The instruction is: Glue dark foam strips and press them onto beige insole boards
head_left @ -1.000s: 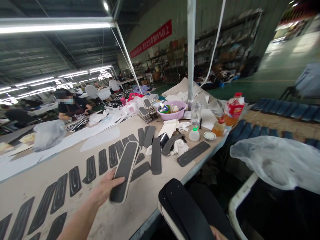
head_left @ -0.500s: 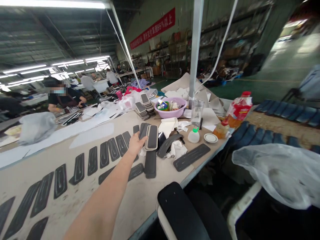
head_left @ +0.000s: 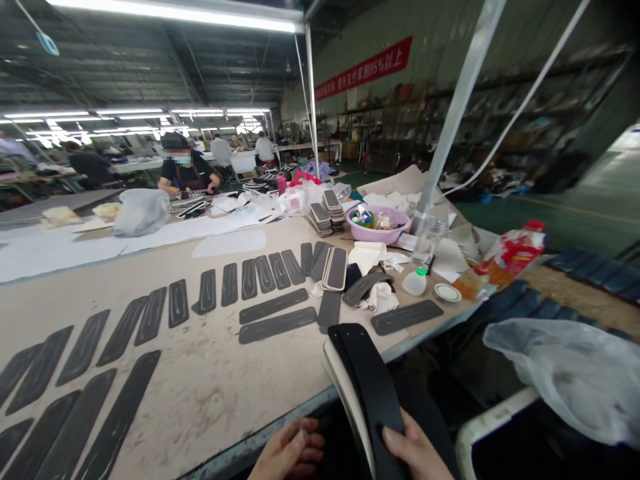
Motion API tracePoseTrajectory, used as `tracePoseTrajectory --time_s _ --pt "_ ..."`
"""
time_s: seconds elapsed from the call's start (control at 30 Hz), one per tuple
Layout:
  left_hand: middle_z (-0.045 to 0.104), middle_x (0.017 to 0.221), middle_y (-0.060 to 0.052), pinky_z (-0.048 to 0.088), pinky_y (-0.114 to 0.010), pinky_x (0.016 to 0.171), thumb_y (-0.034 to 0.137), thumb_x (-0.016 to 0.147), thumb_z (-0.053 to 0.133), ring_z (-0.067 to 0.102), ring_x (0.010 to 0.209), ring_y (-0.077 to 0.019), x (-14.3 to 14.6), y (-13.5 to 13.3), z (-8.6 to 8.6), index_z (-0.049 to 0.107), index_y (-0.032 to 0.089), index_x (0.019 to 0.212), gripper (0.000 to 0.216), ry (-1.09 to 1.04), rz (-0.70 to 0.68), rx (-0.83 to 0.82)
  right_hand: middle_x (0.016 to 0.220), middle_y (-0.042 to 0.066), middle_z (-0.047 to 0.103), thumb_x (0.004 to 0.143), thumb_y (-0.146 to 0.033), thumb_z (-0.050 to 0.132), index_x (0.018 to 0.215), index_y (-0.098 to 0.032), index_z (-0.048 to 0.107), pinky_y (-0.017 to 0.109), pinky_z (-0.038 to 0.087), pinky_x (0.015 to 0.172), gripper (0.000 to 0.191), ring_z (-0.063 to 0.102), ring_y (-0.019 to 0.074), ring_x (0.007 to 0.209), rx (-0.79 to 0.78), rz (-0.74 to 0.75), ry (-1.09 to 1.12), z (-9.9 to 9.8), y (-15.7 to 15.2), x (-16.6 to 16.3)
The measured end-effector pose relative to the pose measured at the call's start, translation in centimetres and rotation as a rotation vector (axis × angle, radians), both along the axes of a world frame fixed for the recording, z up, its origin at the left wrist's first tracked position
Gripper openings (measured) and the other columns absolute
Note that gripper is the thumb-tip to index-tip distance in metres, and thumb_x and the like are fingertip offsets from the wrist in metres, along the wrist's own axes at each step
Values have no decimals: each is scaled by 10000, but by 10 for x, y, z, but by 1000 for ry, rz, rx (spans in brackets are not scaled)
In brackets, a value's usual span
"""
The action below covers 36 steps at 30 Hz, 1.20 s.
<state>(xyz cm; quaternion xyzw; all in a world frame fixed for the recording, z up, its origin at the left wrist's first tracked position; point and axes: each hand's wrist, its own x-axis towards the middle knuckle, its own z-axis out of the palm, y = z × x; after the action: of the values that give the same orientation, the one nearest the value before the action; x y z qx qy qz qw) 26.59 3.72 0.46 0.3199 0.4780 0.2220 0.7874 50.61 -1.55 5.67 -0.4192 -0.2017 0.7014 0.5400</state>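
Observation:
My right hand is closed round the lower end of a black curved leather-like strip, thumb on its dark face. Another layer with a cream edge lies along its left side; the strip stands tilted beside the table edge. Left of it, my left hand is over the table's near edge with loosely curled fingers apart, and no thing shows in them. On the table, several dark rounded strips with shiny streaks lie in rows. A pale-edged dark piece rests on others near the far end.
Behind the rows stand stacked pieces and a purple basin of small items. A glass jar, a white bottle, a dish and a red-labelled bottle are at right. A metal post rises there. A co-worker sits across.
My left hand has drawn back from the pieces at the table's far end to the near edge. My right hand has come into view on the black strip. The view has turned left.

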Motion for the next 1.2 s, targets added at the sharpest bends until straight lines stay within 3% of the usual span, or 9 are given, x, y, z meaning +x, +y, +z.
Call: tracePoseTrajectory --time_s 0.17,0.23,0.4,0.5,0.67,0.83,1.0,1.1,1.2 --pt "647 964 -118 465 -334 760 634 588 677 616 865 -226 -13 -6 8 612 178 1004 620 59 42 212 827 39 675 702 -378 716 1058 -157 588 292 493 630 438 620 180 665 98 26 -206 21 58 -4" --pt "635 1016 -128 476 -357 766 644 605 654 619 883 -245 -24 -4 19 592 177 1055 652 79 159 244 873 46 675 659 -361 749 1073 -150 590 307 495 656 491 622 195 717 152 215 -263 28 75 -3" --pt "475 1295 -166 478 -389 861 584 714 590 571 1067 -275 -65 6 53 392 200 1278 711 15 663 286 957 23 662 608 -323 769 1124 -162 604 356 452 855 565 591 219 913 313 763 -376 42 112 -25" --pt "446 1325 -159 478 -407 879 507 724 624 557 1098 -285 -86 8 58 358 222 1301 696 7 772 332 915 6 664 569 -319 785 1081 -169 630 345 457 852 555 593 202 884 339 1001 -417 37 137 -44" --pt "437 1325 -171 465 -459 899 437 685 668 539 1110 -302 -101 7 25 413 196 1266 679 354 663 641 825 -20 663 547 -297 789 1056 -189 637 265 495 669 542 598 147 703 259 1190 -573 24 182 -55" --pt "285 1454 -123 269 -517 1067 311 723 640 264 1335 -309 -98 12 12 370 238 1342 679 814 293 1081 813 -15 676 526 -278 780 1032 -209 653 258 506 615 526 609 152 671 223 1314 -797 20 216 -59" --pt "73 1514 -159 272 -481 1076 256 634 701 174 1367 -316 -81 25 10 36 208 1449 1053 868 98 1043 803 -7 687 514 -258 763 1012 -214 663 248 502 553 510 616 163 643 149 1371 -934 4 232 -59" --pt "106 1508 -167 269 -466 1081 259 667 667 191 1365 -301 -75 33 1 46 178 1449 1001 889 50 1031 808 -7 683 560 -281 738 1001 -203 661 268 512 615 454 623 174 688 182 1339 -959 -4 234 -55" --pt "261 1451 -194 284 -473 1072 331 745 597 262 1339 -299 -75 36 -6 145 126 1438 852 946 82 1033 894 19 665 638 -301 688 956 -187 679 309 499 764 338 617 199 825 388 1267 -1089 -3 231 -54"
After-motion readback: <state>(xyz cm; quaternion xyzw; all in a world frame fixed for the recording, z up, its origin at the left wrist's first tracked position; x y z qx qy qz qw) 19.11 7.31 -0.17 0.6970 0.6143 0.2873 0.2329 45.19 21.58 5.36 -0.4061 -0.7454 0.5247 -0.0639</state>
